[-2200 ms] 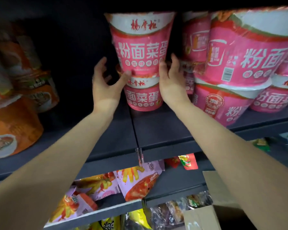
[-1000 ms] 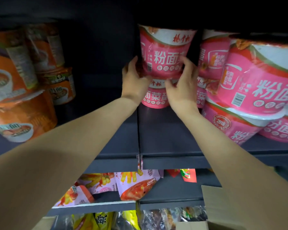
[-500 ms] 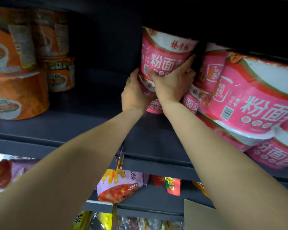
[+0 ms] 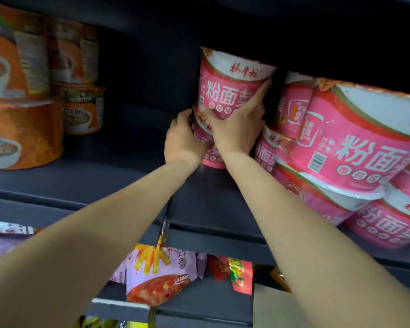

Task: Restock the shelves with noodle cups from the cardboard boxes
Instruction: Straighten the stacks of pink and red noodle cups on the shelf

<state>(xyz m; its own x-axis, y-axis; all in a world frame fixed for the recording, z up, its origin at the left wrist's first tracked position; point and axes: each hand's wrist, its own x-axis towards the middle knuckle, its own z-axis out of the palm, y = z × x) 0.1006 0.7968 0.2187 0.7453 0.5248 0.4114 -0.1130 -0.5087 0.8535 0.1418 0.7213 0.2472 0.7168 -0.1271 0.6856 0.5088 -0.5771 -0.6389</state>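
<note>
Between our two hands stands a stack of two pink noodle cups on the dark shelf (image 4: pixel 118 181): our right hand (image 4: pixel 237 129) wraps its thumb and fingers around the base of the top cup (image 4: pixel 225 91), index finger stretched up its right side, while our left hand (image 4: pixel 182 140) curls around the left side of the bottom cup (image 4: pixel 211 159), which is mostly hidden behind both hands. Just right of our right hand more pink cups (image 4: pixel 355 143) lie stacked and tilted, and well left of our left hand sit orange cups (image 4: pixel 21 133). Below our forearms snack bags (image 4: pixel 159 275) hang on the lower shelf, with a cardboard box (image 4: pixel 275 306) corner under our right arm.
</note>
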